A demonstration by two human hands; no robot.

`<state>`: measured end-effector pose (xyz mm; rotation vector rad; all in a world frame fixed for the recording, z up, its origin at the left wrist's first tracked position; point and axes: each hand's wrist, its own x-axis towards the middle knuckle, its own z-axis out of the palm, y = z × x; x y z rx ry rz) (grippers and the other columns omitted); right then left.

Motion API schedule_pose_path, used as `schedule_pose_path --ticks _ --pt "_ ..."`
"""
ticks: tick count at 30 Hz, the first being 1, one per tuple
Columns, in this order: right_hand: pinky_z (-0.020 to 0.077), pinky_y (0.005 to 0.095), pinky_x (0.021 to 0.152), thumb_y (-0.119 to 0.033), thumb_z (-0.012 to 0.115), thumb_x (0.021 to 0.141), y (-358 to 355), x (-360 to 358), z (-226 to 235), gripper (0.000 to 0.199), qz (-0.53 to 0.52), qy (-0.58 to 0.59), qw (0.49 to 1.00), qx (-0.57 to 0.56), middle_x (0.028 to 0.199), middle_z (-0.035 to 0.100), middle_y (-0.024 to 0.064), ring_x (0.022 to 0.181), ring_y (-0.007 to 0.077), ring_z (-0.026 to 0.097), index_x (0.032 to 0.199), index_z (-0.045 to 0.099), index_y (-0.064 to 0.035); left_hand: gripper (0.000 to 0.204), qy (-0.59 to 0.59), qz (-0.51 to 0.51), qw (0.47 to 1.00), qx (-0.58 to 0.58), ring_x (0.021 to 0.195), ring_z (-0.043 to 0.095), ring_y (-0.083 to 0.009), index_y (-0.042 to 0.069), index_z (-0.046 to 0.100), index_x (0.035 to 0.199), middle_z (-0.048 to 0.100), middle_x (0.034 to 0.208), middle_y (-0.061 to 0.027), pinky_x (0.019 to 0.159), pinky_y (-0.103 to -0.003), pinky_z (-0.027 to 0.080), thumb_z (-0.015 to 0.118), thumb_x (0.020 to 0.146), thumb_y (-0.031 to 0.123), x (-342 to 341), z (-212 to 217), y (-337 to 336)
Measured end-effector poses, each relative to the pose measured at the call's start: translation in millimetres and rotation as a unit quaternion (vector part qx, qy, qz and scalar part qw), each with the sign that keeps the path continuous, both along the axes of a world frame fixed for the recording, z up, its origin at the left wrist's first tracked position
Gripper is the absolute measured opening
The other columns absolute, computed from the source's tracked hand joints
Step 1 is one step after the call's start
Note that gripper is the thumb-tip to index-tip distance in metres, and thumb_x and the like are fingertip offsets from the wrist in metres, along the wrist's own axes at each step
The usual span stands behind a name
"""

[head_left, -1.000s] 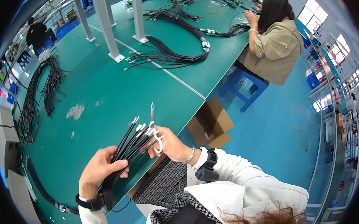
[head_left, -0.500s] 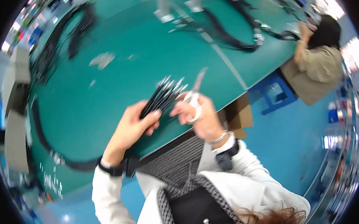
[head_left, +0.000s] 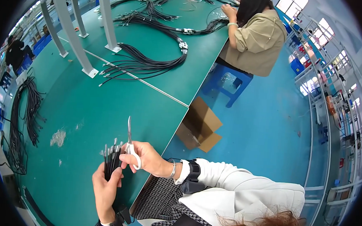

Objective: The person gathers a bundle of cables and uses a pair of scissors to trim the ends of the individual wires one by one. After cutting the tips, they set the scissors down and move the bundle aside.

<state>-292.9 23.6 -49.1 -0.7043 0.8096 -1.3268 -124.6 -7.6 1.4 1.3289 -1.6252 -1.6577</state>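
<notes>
Left hand [head_left: 105,189]: your fingers clamp a bunch of black cables [head_left: 112,161], pale tips pointing up and away from you, above the near part of the green worktop [head_left: 95,104]. Right hand [head_left: 148,157]: you grip white-handled scissors [head_left: 131,146], blades pointing away. Your hands sit close together; whether your right fingertips touch the cables, you cannot tell. Pale scraps [head_left: 58,137] lie left, ahead. Farther off: a curved bundle [head_left: 167,64], grey posts [head_left: 66,29]. Right of the worktop: a box [head_left: 199,122], and a seated co-worker [head_left: 256,39].
</notes>
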Motion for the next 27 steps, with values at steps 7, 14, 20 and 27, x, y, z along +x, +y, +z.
schedule_pose_path --ticks 7,14,20,27 --pt "0.0460 0.0220 0.060 -0.018 0.072 0.083 -5.4 3.7 -10.6 0.030 0.000 0.094 0.995 -0.021 0.077 0.063 0.0041 0.064 0.0078 0.057 0.102 0.055 -0.0012 0.008 0.066 0.149 0.986 -0.020 0.045 0.046 -0.0074 0.000 0.056 0.084 0.054 0.061 -0.0021 0.041 -0.020 0.034 0.061 0.085 0.006 34.1 -2.2 -8.9" --pt "0.0462 0.0203 0.066 -0.016 0.073 0.082 -11.5 -2.6 5.7 0.030 0.003 0.305 0.940 -0.153 0.084 0.063 0.0034 0.070 0.0078 0.059 0.102 0.057 -0.0026 0.008 0.112 0.105 0.988 0.007 0.044 0.044 -0.0071 0.000 0.056 0.085 0.052 0.059 -0.0018 0.040 -0.020 0.033 0.061 0.085 0.006 38.0 -13.7 -19.3" --pt "0.0448 0.0199 0.061 -0.021 0.071 0.084 -9.5 -4.4 3.4 0.027 0.009 0.108 0.994 -0.015 0.084 0.064 0.0031 0.066 0.0073 0.057 0.100 0.057 -0.0039 0.010 0.134 0.096 0.985 0.051 0.045 0.045 -0.0080 -0.001 0.057 0.087 0.054 0.060 -0.0026 0.040 -0.020 0.034 0.062 0.084 0.007 33.4 -8.6 -19.8" --pt "0.0401 0.0186 0.048 -0.018 0.069 0.085 -12.9 0.2 -1.5 0.025 0.068 0.033 0.997 0.019 0.074 0.061 0.0026 0.059 0.0072 0.055 0.101 0.056 -0.0032 0.013 0.092 0.107 0.990 0.022 0.050 0.046 -0.0074 -0.001 0.057 0.087 0.054 0.062 -0.0025 0.046 -0.021 0.035 0.062 0.082 0.009 41.9 -11.7 -18.3"
